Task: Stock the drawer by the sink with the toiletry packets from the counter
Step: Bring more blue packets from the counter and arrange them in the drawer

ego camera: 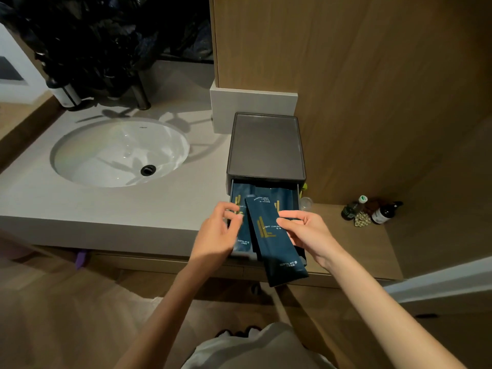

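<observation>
A dark drawer box [266, 147] stands on the counter to the right of the sink, its drawer [295, 194] pulled out toward me. Inside lie dark blue dental kit packets [241, 193] with gold print. My right hand [306, 235] grips one blue dental kit packet [269, 235] by its right edge, holding it tilted over the open drawer, its lower end past the drawer front. My left hand [218, 235] hovers over the drawer's left side, fingers curled and pinched at a packet [242, 239] lying there; whether it grips it I cannot tell.
A white oval sink [119, 153] is set in the pale counter [106, 206] to the left, with a faucet [139, 94] and a dispenser bottle [66, 94] behind it. On a lower wooden ledge [372, 251] to the right stand small bottles [383, 211]. A wood panel wall rises behind.
</observation>
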### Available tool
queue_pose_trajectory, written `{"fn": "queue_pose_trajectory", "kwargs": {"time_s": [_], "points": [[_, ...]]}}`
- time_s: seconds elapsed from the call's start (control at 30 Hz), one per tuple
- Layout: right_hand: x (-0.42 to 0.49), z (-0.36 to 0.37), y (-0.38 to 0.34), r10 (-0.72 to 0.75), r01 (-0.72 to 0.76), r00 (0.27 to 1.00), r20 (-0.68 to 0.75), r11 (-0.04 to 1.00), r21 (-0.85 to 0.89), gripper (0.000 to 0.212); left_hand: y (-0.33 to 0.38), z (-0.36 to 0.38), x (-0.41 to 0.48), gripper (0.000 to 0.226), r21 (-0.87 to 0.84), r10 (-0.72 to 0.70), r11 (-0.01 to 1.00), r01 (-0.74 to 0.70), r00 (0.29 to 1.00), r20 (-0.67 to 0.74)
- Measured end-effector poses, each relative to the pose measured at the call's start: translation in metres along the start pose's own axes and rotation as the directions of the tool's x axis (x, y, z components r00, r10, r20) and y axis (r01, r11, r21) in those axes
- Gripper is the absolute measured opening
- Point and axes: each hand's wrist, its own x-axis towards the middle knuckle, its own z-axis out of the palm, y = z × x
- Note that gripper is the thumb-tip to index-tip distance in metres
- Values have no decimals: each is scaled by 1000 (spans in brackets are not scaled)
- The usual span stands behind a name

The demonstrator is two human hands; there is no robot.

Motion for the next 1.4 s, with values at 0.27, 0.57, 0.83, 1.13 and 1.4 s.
{"fn": "queue_pose_trajectory", "kwargs": {"time_s": [0.27, 0.57, 0.83, 1.13, 1.4], "points": [[30, 24, 1, -51, 54, 989, -141, 998, 19, 28, -15, -5, 15, 50, 163, -129, 979, 125, 992, 14], [77, 45, 18, -73, 31, 932, -356, 992, -121, 27, -23, -3, 14, 51, 137, -170, 978, 159, 983, 76], [73, 43, 23, -274, 111, 892, -360, 904, -412, 30, -28, -4, 15, 51, 103, -138, 986, 130, 987, 81], [75, 44, 24, -142, 97, 903, -404, 987, -131, 35, -32, -4, 17, 51, 68, -158, 986, 153, 984, 78], [75, 51, 17, -218, 91, 919, -329, 928, -361, 38, -30, -4, 17, 52, 79, -162, 985, 155, 983, 91]]}}
